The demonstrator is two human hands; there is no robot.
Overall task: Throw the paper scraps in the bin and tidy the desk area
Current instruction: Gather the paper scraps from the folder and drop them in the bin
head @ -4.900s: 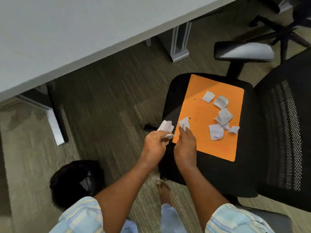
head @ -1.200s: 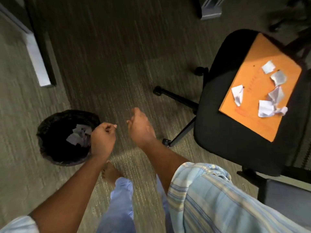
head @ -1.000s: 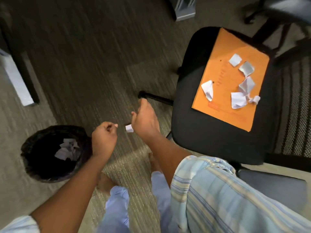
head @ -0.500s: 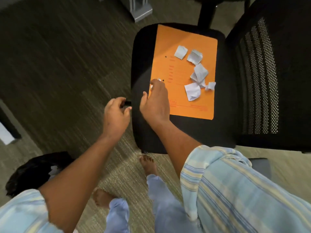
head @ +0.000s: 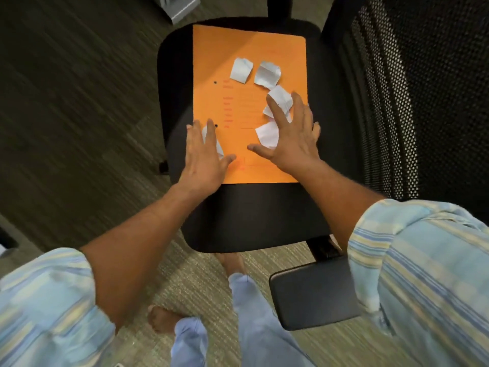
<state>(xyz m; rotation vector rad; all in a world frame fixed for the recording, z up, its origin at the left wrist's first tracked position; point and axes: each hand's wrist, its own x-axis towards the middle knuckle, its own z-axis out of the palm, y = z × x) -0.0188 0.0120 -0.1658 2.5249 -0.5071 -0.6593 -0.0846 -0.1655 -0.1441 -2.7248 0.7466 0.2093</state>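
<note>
An orange folder [head: 238,51] lies on the black seat of an office chair [head: 254,213]. Several white paper scraps rest on it: two [head: 241,70] [head: 267,74] near the far end, two more [head: 281,99] [head: 266,133] partly under my right hand [head: 291,139], which lies flat with fingers spread. My left hand [head: 205,157] is also spread flat, on the folder's left edge, covering another scrap [head: 205,133]. Neither hand grips anything. The bin is out of view.
The chair's mesh backrest [head: 423,88] rises on the right and one armrest [head: 315,292] juts out near my legs. Carpet floor [head: 66,102] spreads to the left. A grey desk foot [head: 182,6] shows at the top. My bare feet stand below the seat.
After dropping scraps in the bin I turned back to the chair. Both hands have moved onto the folder and opened flat over the scraps; the bin has left the view.
</note>
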